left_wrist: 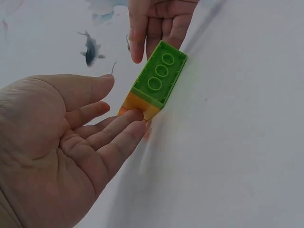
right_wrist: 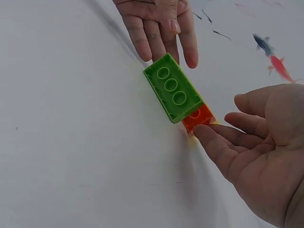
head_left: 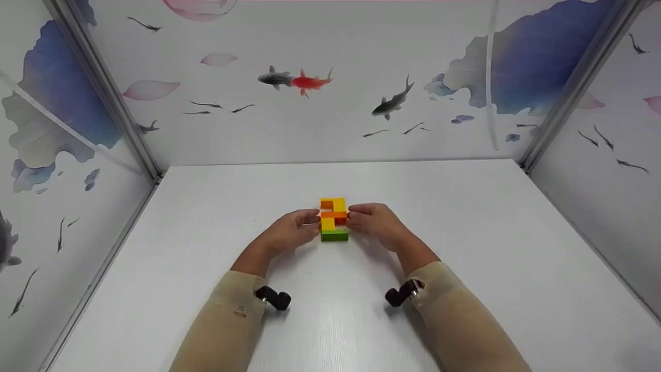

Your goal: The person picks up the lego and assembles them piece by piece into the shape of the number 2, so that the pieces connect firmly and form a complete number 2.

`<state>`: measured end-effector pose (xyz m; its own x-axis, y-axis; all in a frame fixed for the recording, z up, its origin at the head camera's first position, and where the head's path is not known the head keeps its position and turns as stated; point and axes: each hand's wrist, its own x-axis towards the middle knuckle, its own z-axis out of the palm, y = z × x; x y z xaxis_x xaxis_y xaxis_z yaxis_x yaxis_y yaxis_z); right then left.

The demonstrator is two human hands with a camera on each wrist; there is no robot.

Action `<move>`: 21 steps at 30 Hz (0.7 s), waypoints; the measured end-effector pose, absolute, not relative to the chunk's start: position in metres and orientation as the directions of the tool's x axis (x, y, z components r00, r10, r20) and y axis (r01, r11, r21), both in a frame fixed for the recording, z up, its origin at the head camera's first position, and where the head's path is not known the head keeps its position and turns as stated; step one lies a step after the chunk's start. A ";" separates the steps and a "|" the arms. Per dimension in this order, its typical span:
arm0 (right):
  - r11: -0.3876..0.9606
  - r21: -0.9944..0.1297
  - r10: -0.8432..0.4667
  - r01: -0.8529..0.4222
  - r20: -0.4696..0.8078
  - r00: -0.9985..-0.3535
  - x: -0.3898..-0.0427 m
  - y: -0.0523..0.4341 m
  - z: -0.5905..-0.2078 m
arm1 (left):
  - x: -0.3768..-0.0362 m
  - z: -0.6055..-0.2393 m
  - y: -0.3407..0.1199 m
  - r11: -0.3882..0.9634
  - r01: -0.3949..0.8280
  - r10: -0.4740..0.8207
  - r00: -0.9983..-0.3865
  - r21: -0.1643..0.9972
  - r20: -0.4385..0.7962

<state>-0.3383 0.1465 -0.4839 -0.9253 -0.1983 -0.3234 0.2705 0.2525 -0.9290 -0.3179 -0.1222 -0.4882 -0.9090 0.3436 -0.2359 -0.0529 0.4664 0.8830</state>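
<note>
A small stack of plastic building bricks (head_left: 333,219), yellow and orange with a green brick at its near end, lies on the white desk (head_left: 465,248) about midway between the two hands, in the middle of the desk's width. The left hand (head_left: 292,232) rests on the desk just left of the stack, its grip wide and holding nothing: the fingers are straight and relaxed, and in the left wrist view the fingertips (left_wrist: 135,116) touch the orange-yellow side of the bricks below the green brick (left_wrist: 159,78). The right hand (head_left: 374,221) lies just right of the stack, likewise spread, with straight fingers; in the right wrist view its fingertips (right_wrist: 202,130) touch the orange brick (right_wrist: 198,117) that sits against the green one. The green brick shows three round hollows on its end face. Both forearms wear beige sleeves (head_left: 227,320), each with a small black device (head_left: 273,298) at the wrist. Walls papered with a pattern of fish and blue leaves (head_left: 310,81) enclose the desk on three sides, joined by grey metal corner strips (head_left: 103,88).
</note>
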 end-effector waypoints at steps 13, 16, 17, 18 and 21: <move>0.437 -0.890 -0.140 0.129 -0.209 -0.968 -0.345 0.165 -0.464 | -0.329 -0.474 -0.148 0.481 -0.010 0.142 -0.986 0.877 -0.089; 0.573 -0.818 -0.142 0.051 -0.161 -0.977 -0.341 0.165 -0.458 | -0.330 -0.470 -0.155 0.588 0.030 0.095 -0.995 0.808 -0.032; 0.618 -0.785 -0.140 0.031 -0.149 -0.979 -0.340 0.165 -0.456 | -0.330 -0.468 -0.157 0.628 0.038 0.083 -0.996 0.777 -0.018; 0.659 -0.752 -0.139 0.013 -0.138 -0.981 -0.340 0.165 -0.454 | -0.330 -0.467 -0.157 0.668 0.045 0.074 -0.997 0.743 -0.006; 0.749 -0.662 -0.134 -0.018 -0.125 -0.983 -0.337 0.164 -0.447 | -0.329 -0.464 -0.157 0.771 0.080 0.065 -0.997 0.631 0.048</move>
<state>-0.3370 0.1640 -0.4475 -0.9831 -0.1341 -0.1248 -0.0182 0.7494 -0.6619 -0.3287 -0.1573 -0.4636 -0.9968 0.0647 0.0476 0.0802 0.7713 0.6315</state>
